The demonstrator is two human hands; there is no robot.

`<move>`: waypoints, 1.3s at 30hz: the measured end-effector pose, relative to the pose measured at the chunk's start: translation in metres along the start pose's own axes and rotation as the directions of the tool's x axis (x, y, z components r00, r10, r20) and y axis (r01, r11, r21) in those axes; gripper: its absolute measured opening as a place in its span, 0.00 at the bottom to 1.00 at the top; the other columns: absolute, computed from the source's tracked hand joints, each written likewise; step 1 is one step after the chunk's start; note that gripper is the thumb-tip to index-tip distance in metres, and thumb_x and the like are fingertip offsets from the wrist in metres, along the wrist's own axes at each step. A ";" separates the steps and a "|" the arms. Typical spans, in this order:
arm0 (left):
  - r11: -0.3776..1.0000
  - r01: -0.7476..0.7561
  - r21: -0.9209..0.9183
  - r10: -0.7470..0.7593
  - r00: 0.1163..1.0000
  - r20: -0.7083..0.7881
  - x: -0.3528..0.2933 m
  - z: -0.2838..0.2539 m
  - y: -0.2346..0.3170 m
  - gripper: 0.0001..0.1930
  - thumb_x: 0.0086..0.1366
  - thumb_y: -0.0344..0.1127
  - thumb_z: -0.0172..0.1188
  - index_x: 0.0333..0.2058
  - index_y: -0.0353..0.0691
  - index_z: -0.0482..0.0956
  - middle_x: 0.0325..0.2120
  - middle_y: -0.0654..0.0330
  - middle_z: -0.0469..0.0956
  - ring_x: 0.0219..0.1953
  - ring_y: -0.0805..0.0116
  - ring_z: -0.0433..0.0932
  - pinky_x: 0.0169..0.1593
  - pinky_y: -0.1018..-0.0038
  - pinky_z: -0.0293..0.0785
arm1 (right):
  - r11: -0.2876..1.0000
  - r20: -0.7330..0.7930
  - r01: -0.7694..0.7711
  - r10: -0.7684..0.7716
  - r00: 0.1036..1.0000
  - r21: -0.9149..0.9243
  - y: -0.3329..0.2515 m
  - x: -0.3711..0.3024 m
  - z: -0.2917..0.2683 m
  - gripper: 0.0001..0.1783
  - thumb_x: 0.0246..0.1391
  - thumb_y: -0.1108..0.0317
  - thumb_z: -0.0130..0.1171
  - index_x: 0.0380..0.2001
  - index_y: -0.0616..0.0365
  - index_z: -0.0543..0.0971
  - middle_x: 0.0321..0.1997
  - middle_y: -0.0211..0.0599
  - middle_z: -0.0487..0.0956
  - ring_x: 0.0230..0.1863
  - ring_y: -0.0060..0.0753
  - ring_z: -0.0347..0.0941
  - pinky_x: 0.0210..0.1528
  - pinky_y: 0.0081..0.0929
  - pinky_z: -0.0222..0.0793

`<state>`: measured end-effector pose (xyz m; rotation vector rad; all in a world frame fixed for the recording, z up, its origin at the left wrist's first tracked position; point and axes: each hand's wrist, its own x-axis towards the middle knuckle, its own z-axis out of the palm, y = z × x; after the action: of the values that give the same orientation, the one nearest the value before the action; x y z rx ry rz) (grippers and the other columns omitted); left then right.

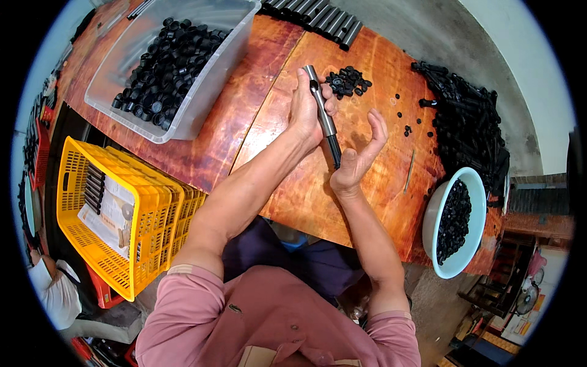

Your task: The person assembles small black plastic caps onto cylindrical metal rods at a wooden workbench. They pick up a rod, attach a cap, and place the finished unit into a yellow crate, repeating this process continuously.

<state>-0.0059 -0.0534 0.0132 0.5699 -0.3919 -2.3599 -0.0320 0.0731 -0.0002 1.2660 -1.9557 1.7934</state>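
A dark grey metal tube point(323, 110) with a hole in its side lies slanted in my left hand point(304, 109), whose fingers are wrapped round it. From its lower end sticks a black ribbed rod-like part point(334, 150). My right hand point(354, 165) is open, its fingers spread and curving up, with the palm's heel close to the tip of the black part; whether they touch I cannot tell. Beyond the tube is a small pile of black round caps point(348, 82). Further back, several similar tubes point(327, 23) lie in a row.
On the reddish wooden table point(269, 134) stands a clear plastic bin point(183, 122) of black caps. A heap of black parts point(468, 119) lies at the right, beside a light blue basin point(433, 229) of small black pieces. A thin rod point(409, 171) lies nearby. Yellow crates point(137, 257) stand at the left.
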 end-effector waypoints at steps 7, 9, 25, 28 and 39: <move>0.998 0.046 -0.054 -0.045 0.999 0.026 0.005 -0.013 -0.008 0.26 0.75 0.64 0.37 0.37 0.47 0.66 0.19 0.67 0.67 0.16 0.75 0.63 0.19 0.74 0.62 | 0.995 0.002 0.090 -0.090 0.996 -0.044 0.000 -0.001 -0.004 0.48 0.62 0.30 0.42 0.63 0.68 0.60 0.67 0.56 0.59 0.70 0.52 0.54 0.71 0.49 0.45; 0.994 0.093 0.060 -0.095 0.995 0.031 -0.016 0.004 -0.019 0.26 0.76 0.63 0.37 0.38 0.45 0.68 0.19 0.66 0.67 0.16 0.74 0.65 0.20 0.75 0.62 | 0.998 0.004 0.023 -0.023 1.000 -0.058 0.008 0.005 0.004 0.46 0.63 0.31 0.39 0.63 0.67 0.61 0.68 0.53 0.60 0.71 0.49 0.53 0.73 0.46 0.42; 0.986 0.164 0.005 -0.157 0.936 0.316 -0.010 -0.004 -0.018 0.24 0.77 0.58 0.36 0.45 0.44 0.71 0.23 0.62 0.71 0.21 0.68 0.70 0.28 0.71 0.68 | 0.914 -0.055 -0.318 0.341 0.938 0.251 0.006 0.002 0.000 0.31 0.71 0.43 0.40 0.59 0.62 0.66 0.59 0.43 0.68 0.59 0.34 0.66 0.62 0.37 0.61; 0.992 0.120 -0.046 -0.101 0.949 0.299 -0.007 -0.007 -0.008 0.23 0.76 0.59 0.38 0.45 0.45 0.71 0.23 0.63 0.70 0.22 0.68 0.68 0.29 0.72 0.67 | 0.858 0.024 -0.449 0.458 0.889 0.249 0.006 0.001 -0.007 0.24 0.72 0.53 0.44 0.56 0.63 0.69 0.51 0.39 0.74 0.50 0.27 0.70 0.52 0.28 0.66; 0.986 -0.062 -0.152 0.085 0.985 0.151 0.013 -0.015 0.016 0.22 0.75 0.59 0.43 0.46 0.46 0.70 0.25 0.63 0.69 0.24 0.69 0.67 0.30 0.72 0.66 | 0.873 0.344 -0.482 0.476 0.810 -0.072 -0.008 0.001 -0.005 0.15 0.61 0.66 0.63 0.45 0.66 0.80 0.28 0.35 0.81 0.28 0.20 0.75 0.31 0.23 0.70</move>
<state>0.0011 -0.0760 0.0030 0.2969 -0.2999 -2.3454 -0.0286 0.0777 0.0076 1.2455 -2.6678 1.8958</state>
